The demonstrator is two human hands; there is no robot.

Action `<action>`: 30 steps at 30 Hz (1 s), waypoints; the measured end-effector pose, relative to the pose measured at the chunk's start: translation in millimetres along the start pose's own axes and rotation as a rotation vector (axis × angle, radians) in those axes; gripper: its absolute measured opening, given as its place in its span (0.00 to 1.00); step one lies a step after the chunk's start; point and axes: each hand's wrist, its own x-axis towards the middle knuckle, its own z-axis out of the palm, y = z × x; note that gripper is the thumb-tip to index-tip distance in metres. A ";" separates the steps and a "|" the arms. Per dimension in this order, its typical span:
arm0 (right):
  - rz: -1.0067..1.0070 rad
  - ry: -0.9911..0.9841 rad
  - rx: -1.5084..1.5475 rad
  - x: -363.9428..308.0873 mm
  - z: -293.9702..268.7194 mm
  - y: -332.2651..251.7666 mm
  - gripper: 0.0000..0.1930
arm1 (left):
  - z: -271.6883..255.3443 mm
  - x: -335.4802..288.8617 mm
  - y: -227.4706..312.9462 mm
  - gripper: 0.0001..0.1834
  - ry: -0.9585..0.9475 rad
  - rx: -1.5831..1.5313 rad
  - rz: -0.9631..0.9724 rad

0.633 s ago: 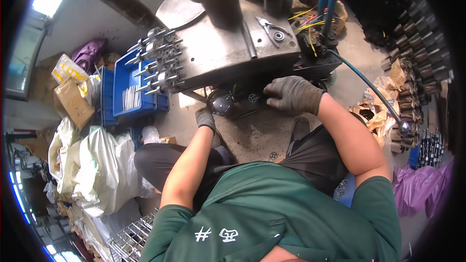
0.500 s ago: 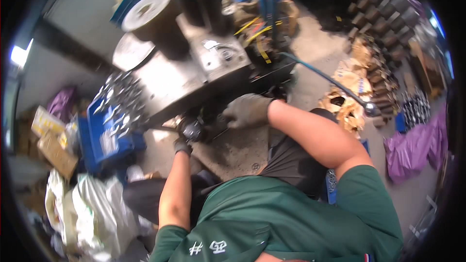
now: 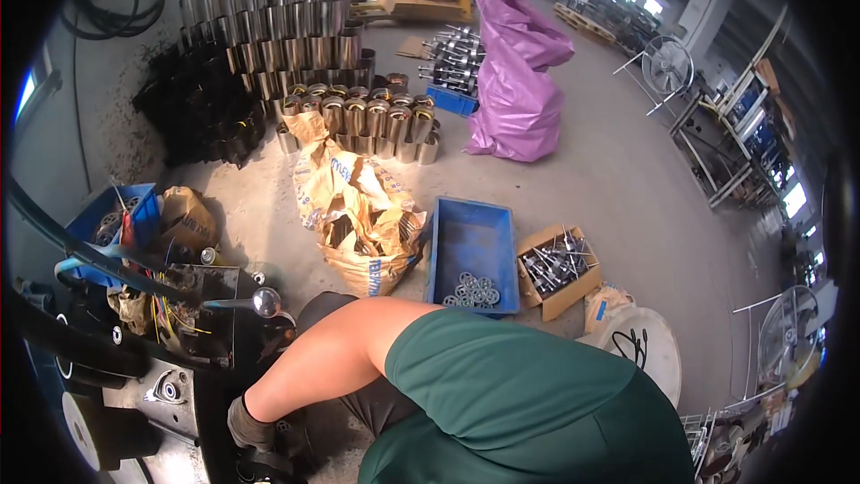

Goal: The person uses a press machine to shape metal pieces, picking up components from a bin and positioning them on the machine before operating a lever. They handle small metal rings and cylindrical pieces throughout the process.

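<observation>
My right hand point(image 3: 251, 426), in a grey work glove, reaches down past the edge of a metal machine bed point(image 3: 175, 408) at the lower left. Its fingers point down and are mostly hidden, so what they touch or hold does not show. On the bed sits a metal block with a ringed hole point(image 3: 166, 387). Nearby is a dark cylinder with a pale round end point(image 3: 85, 435). A lever with a shiny ball knob point(image 3: 266, 302) sticks out above my forearm. My left hand is out of view.
Beyond my arm stand a torn paper sack point(image 3: 367, 255), a blue crate with metal rings point(image 3: 475, 215) and a cardboard box of metal shafts point(image 3: 555, 269). Metal cylinders point(image 3: 296, 45) are stacked at the back, near a purple sack point(image 3: 518, 81). A standing fan point(image 3: 667, 63) is farther right.
The view has swung to the right and up, toward the floor and stacked parts. My left hand has left the picture. My right gloved hand is still low beside the machine bed.
</observation>
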 end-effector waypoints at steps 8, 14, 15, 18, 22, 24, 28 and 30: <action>0.314 0.138 0.346 -53.4 -22.3 -32.6 0.42 | -4.7 -3.2 6.2 0.25 -0.005 0.126 0.065; 0.343 0.211 0.421 -73.9 -25.0 -31.4 0.39 | -7.1 -6.6 13.3 0.26 -0.007 0.214 0.110; 0.344 0.220 0.426 -76.2 -24.5 -30.0 0.38 | -7.5 -7.6 11.9 0.27 -0.006 0.226 0.116; 0.354 0.240 0.444 -76.7 -27.1 -27.9 0.37 | -8.9 -7.8 12.8 0.28 -0.004 0.257 0.125; 0.366 0.263 0.458 -79.7 -28.6 -23.6 0.35 | -12.2 -7.2 13.0 0.29 0.001 0.301 0.138; 0.371 0.276 0.459 -82.2 -30.1 -20.1 0.34 | -12.1 -6.8 14.6 0.30 0.007 0.319 0.145; 0.387 0.288 0.472 -83.9 -30.5 -14.6 0.32 | -15.3 -6.6 15.8 0.31 0.017 0.355 0.156; 0.385 0.296 0.473 -86.5 -32.1 -12.8 0.31 | -16.5 -6.7 14.7 0.32 0.019 0.377 0.163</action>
